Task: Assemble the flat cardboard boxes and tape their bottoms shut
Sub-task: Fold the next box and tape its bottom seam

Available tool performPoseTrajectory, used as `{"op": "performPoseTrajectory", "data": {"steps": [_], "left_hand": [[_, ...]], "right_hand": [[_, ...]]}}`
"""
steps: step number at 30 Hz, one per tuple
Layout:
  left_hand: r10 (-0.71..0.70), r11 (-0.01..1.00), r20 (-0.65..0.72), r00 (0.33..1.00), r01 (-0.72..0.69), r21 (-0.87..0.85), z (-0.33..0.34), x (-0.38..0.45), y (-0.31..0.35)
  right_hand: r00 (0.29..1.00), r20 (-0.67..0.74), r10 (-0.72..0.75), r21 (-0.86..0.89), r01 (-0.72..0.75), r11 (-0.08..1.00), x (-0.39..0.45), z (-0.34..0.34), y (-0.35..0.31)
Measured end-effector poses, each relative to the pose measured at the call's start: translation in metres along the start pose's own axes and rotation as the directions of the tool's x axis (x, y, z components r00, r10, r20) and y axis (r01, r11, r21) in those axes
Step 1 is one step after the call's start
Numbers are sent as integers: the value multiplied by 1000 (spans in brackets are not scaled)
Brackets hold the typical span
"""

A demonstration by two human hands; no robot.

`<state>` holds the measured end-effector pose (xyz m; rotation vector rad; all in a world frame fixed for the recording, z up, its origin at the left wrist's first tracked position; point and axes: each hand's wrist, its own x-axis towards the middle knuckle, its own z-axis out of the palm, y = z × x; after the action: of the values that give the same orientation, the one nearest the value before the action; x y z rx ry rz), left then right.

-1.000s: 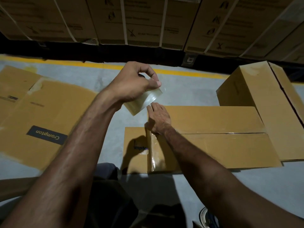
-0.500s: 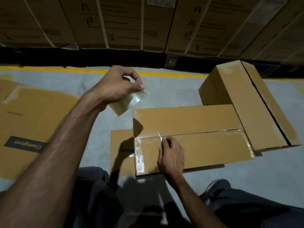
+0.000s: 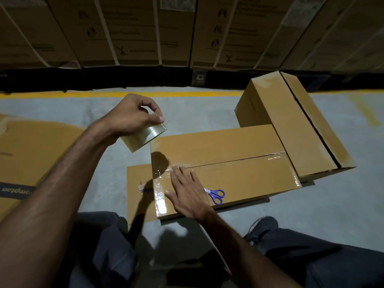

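— On the floor [image 3: 197, 113], seen from the head camera, what lies straight ahead?
— An assembled cardboard box [image 3: 224, 169] lies with its taped side up, its two flaps meeting along a centre seam. Clear tape strip [image 3: 276, 155] glints along that seam and more tape wraps the near left corner. A flattened sheet of cardboard [image 3: 138, 183] sticks out from beneath the box on the left.
— And the hands?
— The left hand [image 3: 133, 117] hovers above the floor just beyond the box's left end, fingers curled round a roll of clear tape [image 3: 143, 137], which it grips from above. The right hand [image 3: 187, 190] lies flat on the box top with fingers straight and spread, fingertips pressing at the seam near the left end; it holds nothing.
— Anything else on the box?
— Purple-handled scissors [image 3: 216, 195] lie on its near flap, just right of the right hand, partly hidden by it.
— What surrounds it?
— A second box [image 3: 291, 125] stands touching the first at its far right end, with a dark open gap along its top. Far left, a large flat cardboard [image 3: 37, 154] with a dark printed label lies on the floor. A yellow line [image 3: 124, 94] crosses the floor, and beyond it stacked cartons [image 3: 135, 32] with pale straps form a wall. The person's dark trouser legs fill the bottom of the view.
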<state>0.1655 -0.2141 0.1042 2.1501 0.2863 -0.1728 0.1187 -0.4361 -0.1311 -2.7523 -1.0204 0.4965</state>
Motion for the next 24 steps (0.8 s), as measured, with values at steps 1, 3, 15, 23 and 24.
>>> {"op": "performPoseTrajectory", "data": {"steps": [1, 3, 15, 23, 24], "left_hand": [[2, 1000, 13, 1000, -2, 12, 4, 3, 0], [9, 1000, 29, 1000, -10, 24, 10, 8, 2], [64, 995, 192, 979, -47, -92, 116, 63, 51], [118, 986, 272, 955, -81, -144, 195, 80, 76], [123, 985, 279, 952, -82, -152, 201, 81, 77]], "right_hand": [[1000, 20, -14, -19, 15, 1000, 9, 0, 1], [999, 43, -27, -36, 29, 999, 16, -2, 9], [925, 2, 379, 53, -379, 924, -40, -26, 194], [768, -122, 629, 72, -625, 777, -56, -41, 291], [748, -133, 651, 90, -645, 759, -57, -44, 299]]}}
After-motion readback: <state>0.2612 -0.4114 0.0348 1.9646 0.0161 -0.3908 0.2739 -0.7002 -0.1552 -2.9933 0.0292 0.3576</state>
